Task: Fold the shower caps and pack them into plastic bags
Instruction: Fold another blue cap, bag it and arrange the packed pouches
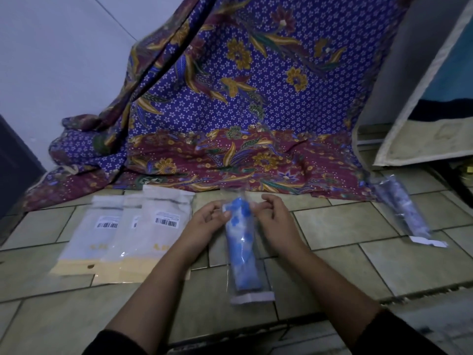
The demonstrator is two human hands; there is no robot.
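Blue-n-white shower cap (242, 252) is rolled up long & sitting inside a clear plastic bag (252, 295). Bag lies on the tiled floor (358, 262) w/ its far end btwn both hands. Left hand (207, 222) has fingers curled in, thumb tip right on the bag's left edge near the top. Right hand (273, 219) same deal on the right edge, fingers curled narrow, pinching the plastic. So the cap's top end sits btwn the two sets of fingertips, rest runs back toward the person. Bit blurry tho. Well apart on the right there's another packed bag (407, 213). Left side: overlapping pouches (133, 237) w/ barcodes. Batik cloth (243, 98) draped behind.
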